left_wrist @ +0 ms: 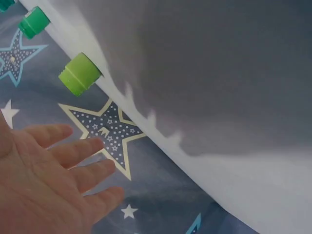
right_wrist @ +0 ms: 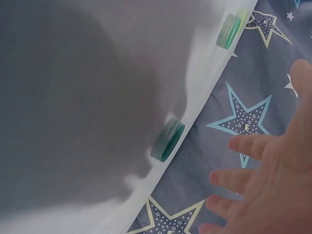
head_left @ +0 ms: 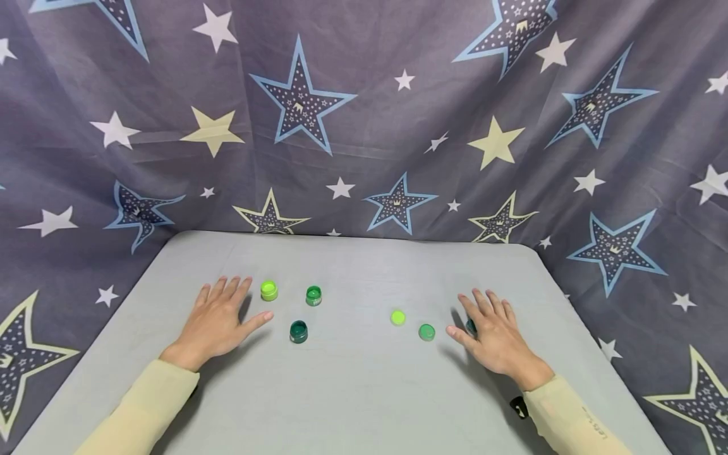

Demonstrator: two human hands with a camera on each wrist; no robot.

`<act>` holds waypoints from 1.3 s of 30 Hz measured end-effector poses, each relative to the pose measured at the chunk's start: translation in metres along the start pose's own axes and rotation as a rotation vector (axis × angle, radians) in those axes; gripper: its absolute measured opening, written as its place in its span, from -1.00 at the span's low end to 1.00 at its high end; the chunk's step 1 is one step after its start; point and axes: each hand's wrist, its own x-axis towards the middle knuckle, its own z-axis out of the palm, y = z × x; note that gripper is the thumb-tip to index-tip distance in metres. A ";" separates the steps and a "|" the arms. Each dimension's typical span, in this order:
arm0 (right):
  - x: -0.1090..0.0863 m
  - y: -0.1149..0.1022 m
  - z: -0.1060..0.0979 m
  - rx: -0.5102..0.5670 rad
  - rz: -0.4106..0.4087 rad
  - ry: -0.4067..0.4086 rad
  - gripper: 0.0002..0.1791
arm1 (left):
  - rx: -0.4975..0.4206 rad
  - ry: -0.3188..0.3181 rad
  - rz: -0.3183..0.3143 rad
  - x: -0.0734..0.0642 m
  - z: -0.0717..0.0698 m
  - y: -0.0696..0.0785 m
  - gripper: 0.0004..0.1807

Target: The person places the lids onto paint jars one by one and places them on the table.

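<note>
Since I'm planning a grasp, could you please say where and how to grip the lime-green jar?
Probably pinch the lime-green jar by its round wall, from its left, near the left hand: it stands upright, uncapped, with the green jar on its right.

A grey table (head_left: 352, 398) bears three jars (head_left: 298, 332) and three lids (head_left: 427, 332).

From the head we look forward and down over the pale grey flat table (head_left: 352, 392) to the dark grey star-printed cloth (head_left: 370, 139) behind it. At each wrist we look from nearer, tilted, low across the table. Left wrist and head share the lime-green round jar (left_wrist: 80, 74) on the table; right wrist and head, the flat round green lid (right_wrist: 229, 30) on it.
</note>
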 end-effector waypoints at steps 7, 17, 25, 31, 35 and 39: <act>0.001 -0.007 0.002 0.023 -0.017 0.024 -0.15 | -0.040 0.009 0.006 0.009 0.003 0.002 0.10; 0.005 -0.016 0.004 0.072 -0.057 0.059 -0.13 | -0.126 0.064 0.026 0.020 0.005 0.001 0.04; 0.007 -0.023 0.004 0.100 -0.081 0.081 -0.13 | -0.181 0.048 -0.020 0.024 0.006 0.003 0.08; 0.008 -0.029 0.005 0.127 -0.089 0.081 -0.11 | -0.205 0.007 -0.070 0.029 0.009 0.003 0.09; 0.009 -0.032 0.006 0.137 -0.095 0.084 -0.10 | -0.230 -0.017 -0.087 0.033 0.011 0.004 0.07; 0.010 -0.035 0.006 0.145 -0.098 0.092 -0.09 | -0.239 -0.025 -0.094 0.037 0.013 0.006 0.02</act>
